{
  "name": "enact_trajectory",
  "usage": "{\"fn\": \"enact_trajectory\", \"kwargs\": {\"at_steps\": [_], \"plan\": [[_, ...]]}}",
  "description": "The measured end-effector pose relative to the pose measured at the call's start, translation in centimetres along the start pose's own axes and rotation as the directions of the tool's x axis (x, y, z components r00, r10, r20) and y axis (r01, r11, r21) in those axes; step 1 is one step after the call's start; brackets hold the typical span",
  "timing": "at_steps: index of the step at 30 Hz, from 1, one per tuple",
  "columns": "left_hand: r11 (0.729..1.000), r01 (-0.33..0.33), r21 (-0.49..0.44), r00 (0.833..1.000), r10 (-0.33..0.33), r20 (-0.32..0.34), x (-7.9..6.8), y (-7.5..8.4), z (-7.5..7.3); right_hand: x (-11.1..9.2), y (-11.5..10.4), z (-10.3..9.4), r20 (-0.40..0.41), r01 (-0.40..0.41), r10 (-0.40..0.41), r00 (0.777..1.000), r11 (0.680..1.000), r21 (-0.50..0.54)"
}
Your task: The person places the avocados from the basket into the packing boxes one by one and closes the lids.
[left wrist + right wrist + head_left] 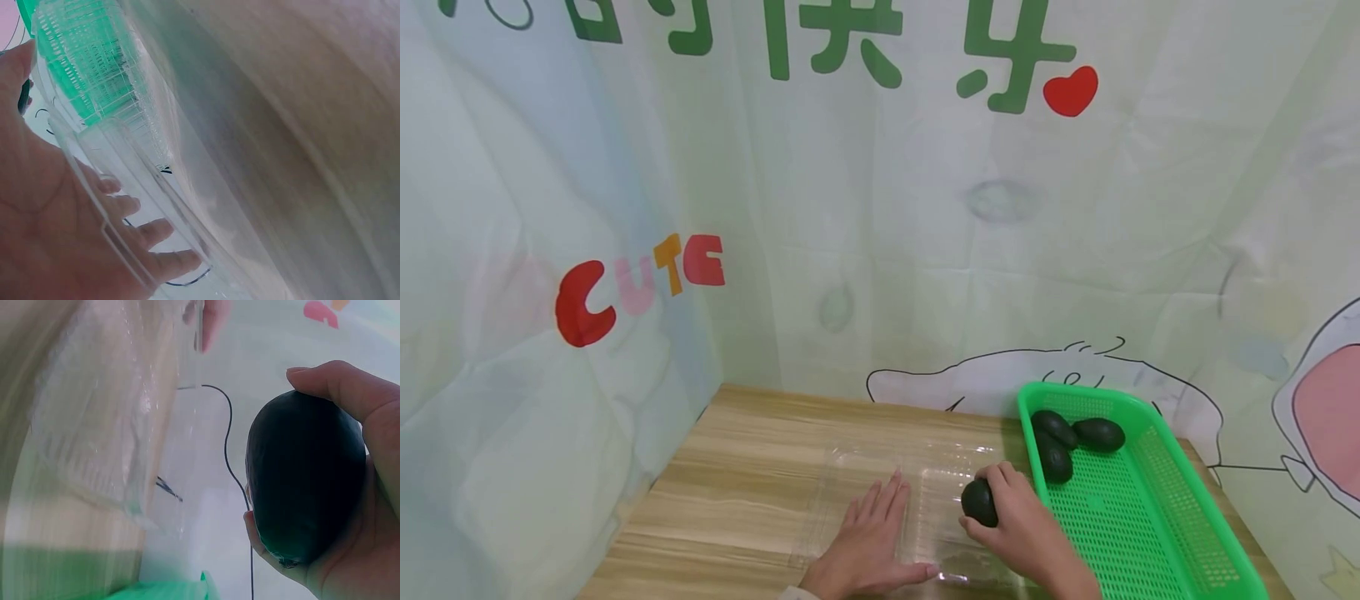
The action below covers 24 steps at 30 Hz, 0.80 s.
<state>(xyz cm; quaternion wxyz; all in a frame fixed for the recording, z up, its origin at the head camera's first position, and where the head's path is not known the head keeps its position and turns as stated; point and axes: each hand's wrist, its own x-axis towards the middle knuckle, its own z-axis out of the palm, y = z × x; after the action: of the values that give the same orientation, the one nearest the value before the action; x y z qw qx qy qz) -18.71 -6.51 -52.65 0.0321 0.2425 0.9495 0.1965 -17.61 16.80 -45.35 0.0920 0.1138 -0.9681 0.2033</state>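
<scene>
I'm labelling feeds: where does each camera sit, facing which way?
Head: head-worn, looking forward and down at a clear container and green basket; left hand and right hand show.
Left wrist: worn there, facing the container; left hand and its fingers show.
Right wrist: worn there, facing the dark oval object; the right hand holding it shows, with a fingertip at top.
Head and right wrist share that object.

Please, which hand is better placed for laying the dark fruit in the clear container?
Probably the right: the right hand grips the dark fruit above the clear container. The left hand is spread over the container and holds no fruit.
</scene>
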Motion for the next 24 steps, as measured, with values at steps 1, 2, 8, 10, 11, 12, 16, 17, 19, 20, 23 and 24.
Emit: {"fn": "enact_trajectory", "kwargs": {"at_steps": [1,2,8,10,11,12,16,17,19,20,23,24], "plan": [[1.000,0.000,0.002,1.000,0.000,-0.002,0.0,0.0,0.0,0.0,-0.1,0.2,0.003,0.005,-0.005,1.000,1.000,0.001],[1.000,0.000,0.005,1.000,0.000,-0.004,0.0,-0.1,0.1,0.0,-0.3,0.4,0.010,0.005,-0.005,1.000,1.000,0.002],[1.000,0.007,0.001,1.000,-0.007,-0.010,0.1,0.0,0.1,0.4,-0.9,1.7,0.071,0.015,-0.016,0.997,1.000,0.018],[1.000,0.005,0.001,1.000,-0.005,-0.012,0.0,0.1,0.1,0.5,-1.1,2.1,0.096,0.016,-0.018,0.995,1.000,0.027],[1.000,0.002,0.008,1.000,-0.002,-0.016,0.0,0.1,0.1,0.5,-1.1,2.3,0.109,0.015,-0.018,0.994,0.999,0.032],[1.000,-0.001,0.010,1.000,0.001,-0.022,0.0,0.1,0.1,0.6,-1.2,2.4,0.116,0.017,-0.020,0.993,0.999,0.032],[1.000,-0.004,0.012,1.000,0.005,-0.028,-0.1,0.1,0.1,0.7,-1.3,3.2,0.112,0.065,-0.068,0.991,0.998,0.026],[1.000,-0.005,0.016,1.000,0.006,-0.029,0.0,0.1,0.0,0.7,-1.3,3.3,0.117,0.075,-0.077,0.990,0.997,0.024],[1.000,-0.002,0.012,1.000,0.003,-0.023,0.0,0.0,0.0,0.8,-1.4,3.6,0.135,0.085,-0.088,0.987,0.996,0.025],[1.000,-0.001,0.012,1.000,0.002,-0.020,0.0,0.0,0.0,0.8,-1.4,3.8,0.149,0.082,-0.085,0.985,0.996,0.025],[1.000,-0.006,0.008,1.000,0.006,-0.019,0.1,0.0,0.1,0.8,-1.6,4.3,0.187,0.070,-0.076,0.979,0.997,0.039],[1.000,-0.009,0.005,1.000,0.009,-0.020,0.0,-0.1,0.2,0.8,-1.6,4.5,0.192,0.073,-0.080,0.978,0.996,0.047]]}}
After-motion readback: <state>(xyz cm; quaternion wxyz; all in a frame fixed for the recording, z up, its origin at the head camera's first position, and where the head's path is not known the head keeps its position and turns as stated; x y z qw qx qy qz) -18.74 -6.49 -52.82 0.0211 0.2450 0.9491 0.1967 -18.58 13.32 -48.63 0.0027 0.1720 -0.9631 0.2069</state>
